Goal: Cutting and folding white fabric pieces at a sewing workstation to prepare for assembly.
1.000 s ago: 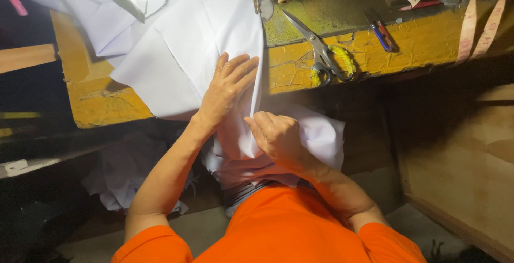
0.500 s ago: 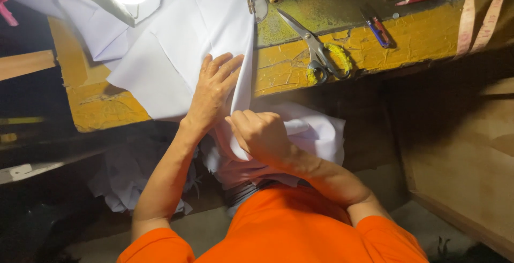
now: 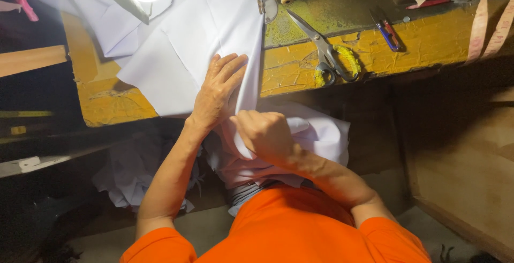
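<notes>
Cloth: smooth white cloth [image 3: 187,49], creased, on the cracked yellow tabletop [image 3: 428,43], hanging into the lap.
Left hand [image 3: 217,92]: flat, fingers spread on the cloth.
Right hand [image 3: 265,134]: grip closed, pinching the fold.
Scissors [image 3: 321,49]: metal, at 3 o'clock.
Hidden: fingertips under the fold.

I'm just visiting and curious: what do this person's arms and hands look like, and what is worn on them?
Both arms are bare from short orange sleeves down. The left hand and right hand wear no gloves; no rings, watch or bracelets show on the sides in view.
</notes>
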